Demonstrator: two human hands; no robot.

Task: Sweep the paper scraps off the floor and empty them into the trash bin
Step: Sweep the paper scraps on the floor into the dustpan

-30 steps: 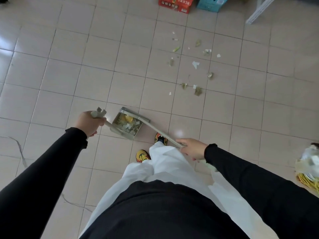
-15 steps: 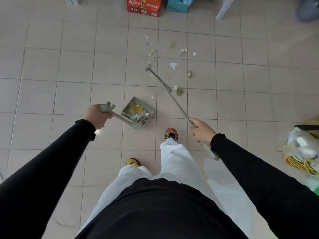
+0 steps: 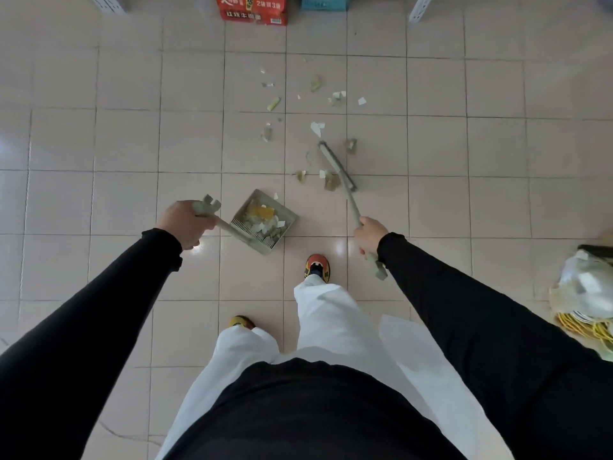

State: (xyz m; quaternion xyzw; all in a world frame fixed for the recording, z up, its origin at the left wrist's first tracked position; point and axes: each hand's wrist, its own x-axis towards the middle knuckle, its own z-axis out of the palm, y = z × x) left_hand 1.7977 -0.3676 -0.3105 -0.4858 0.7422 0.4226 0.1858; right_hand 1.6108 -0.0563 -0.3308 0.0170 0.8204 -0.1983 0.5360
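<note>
Paper scraps [image 3: 317, 127] are lying scattered across the tiled floor [image 3: 199, 144] ahead of the feet, and more are being carried inside the grey dustpan [image 3: 267, 250]. The dustpan's handle is being clasped by the left grip [image 3: 184, 224], fingers curled round its end; whether the pan is touching the floor cannot be told. The broom [image 3: 336, 166] is being held by the right grip [image 3: 368, 235], closed round its handle, with the brush head being set among the nearest scraps. A red carton [image 3: 253, 9] is standing at the far edge.
</note>
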